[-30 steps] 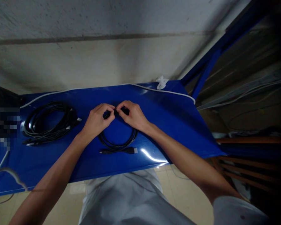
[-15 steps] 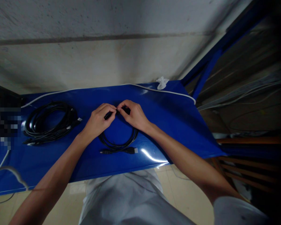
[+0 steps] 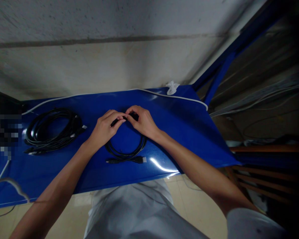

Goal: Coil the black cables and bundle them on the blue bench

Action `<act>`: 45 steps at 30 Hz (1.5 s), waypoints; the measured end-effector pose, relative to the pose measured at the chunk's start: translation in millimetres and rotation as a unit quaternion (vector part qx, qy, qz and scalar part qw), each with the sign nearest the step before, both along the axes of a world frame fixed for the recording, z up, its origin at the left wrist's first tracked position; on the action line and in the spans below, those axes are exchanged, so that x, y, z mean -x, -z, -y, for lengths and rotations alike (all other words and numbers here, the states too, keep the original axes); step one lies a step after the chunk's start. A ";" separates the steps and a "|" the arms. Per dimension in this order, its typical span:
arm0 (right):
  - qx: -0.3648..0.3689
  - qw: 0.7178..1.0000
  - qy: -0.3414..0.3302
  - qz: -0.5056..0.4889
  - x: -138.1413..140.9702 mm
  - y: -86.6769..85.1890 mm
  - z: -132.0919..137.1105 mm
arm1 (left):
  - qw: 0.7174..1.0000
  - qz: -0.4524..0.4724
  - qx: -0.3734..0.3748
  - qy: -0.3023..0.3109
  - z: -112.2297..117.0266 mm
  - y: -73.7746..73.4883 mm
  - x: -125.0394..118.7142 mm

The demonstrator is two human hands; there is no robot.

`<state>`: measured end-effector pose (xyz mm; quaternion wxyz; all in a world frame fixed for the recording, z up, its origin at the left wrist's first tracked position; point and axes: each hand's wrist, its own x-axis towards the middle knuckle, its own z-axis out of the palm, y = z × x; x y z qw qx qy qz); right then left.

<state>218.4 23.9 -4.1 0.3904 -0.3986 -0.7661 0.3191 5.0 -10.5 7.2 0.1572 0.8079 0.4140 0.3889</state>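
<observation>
A coiled black cable point(image 3: 124, 155) lies on the blue table point(image 3: 184, 132) in front of me, its two plug ends together at the near side of the loop. At the coil's far side, my left hand point(image 3: 107, 124) is closed in a pinch on the cable. My right hand point(image 3: 142, 120) also pinches there, its fingertips meeting those of the left. The fingers hide the exact spot they grip; whether a tie is there I cannot tell.
A thicker bundle of coiled black cables point(image 3: 53, 131) sits to the left. A white cord point(image 3: 89, 94) runs along the table's back edge by the wall. Crumpled white paper or plastic point(image 3: 172, 88) lies at the back right. A blue metal frame point(image 3: 219, 78) rises at the right.
My left fingertips have shifted slightly to the right over the pinched spot, covering more of it. The coil and the other things have stayed in place.
</observation>
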 end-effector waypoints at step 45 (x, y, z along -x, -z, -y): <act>-0.049 0.995 -0.031 0.084 -1.3 5.3 -0.5 | 0.995 -0.035 0.041 -0.078 -2.3 1.1 0.0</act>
